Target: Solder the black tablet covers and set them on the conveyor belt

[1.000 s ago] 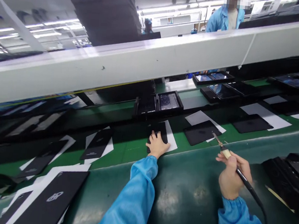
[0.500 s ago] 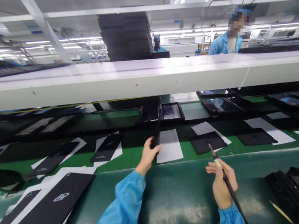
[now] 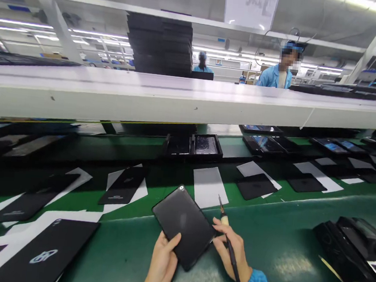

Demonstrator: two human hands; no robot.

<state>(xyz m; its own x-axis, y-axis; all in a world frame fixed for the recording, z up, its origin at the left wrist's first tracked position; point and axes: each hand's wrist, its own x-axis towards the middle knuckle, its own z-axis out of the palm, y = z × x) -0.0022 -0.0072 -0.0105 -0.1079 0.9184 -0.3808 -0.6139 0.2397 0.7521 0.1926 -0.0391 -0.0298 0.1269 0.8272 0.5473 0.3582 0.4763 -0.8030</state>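
Observation:
My left hand [image 3: 162,260] grips a black tablet [image 3: 183,227] by its lower left edge, thumb lying on the dark back. The tablet is tilted above the near edge of the bench, and a small camera spot shows at its top corner. In my right hand [image 3: 232,251] is a soldering iron [image 3: 225,220], held like a pen with its metal tip pointing up and away. Fingertips of that hand are at the tablet's right corner. Just beyond both hands lies a white sheet [image 3: 208,185] on the green belt.
Black panels [image 3: 127,184] on white paper line the belt left and right. A black tray [image 3: 207,146] with a screen sits behind. Large black sheets [image 3: 47,251] lie at near left, a black device [image 3: 351,245] at right. A white shelf beam [image 3: 191,108] crosses above; co-workers stand beyond it.
My left hand has come back toward me from the belt beside the white sheet, with the tablet now plainly in it. My right hand has moved left to the tablet, still holding the soldering iron.

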